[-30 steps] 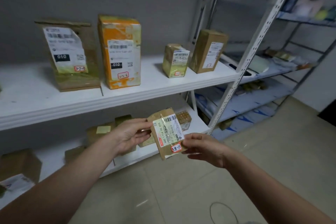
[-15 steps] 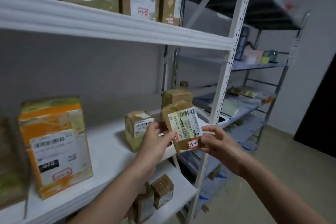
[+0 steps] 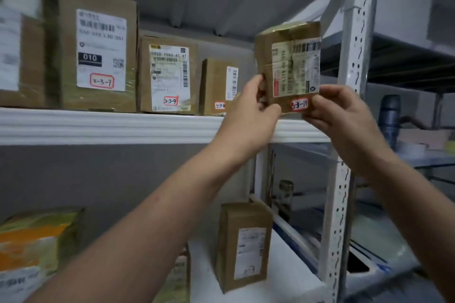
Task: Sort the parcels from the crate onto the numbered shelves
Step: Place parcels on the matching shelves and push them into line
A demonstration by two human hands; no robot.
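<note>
My left hand (image 3: pixel 251 108) and right hand (image 3: pixel 342 110) hold a small brown parcel (image 3: pixel 288 61) up at the right end of the upper shelf (image 3: pixel 98 125).

Fingers of my left hand pinch its left edge; fingers of my right hand curl round its lower right corner. It stands upright, label facing me, red-ringed tag reading 3-3-11, bottom edge level with the shelf's white front lip, just beside the perforated post (image 3: pixel 349 106). Farther back on that shelf stand a box tagged 3-3-7 (image 3: pixel 98 49), a box tagged 3-3-9 (image 3: pixel 168 74) and a smaller box (image 3: pixel 216 86), its tag partly hidden by my left hand.
</note>
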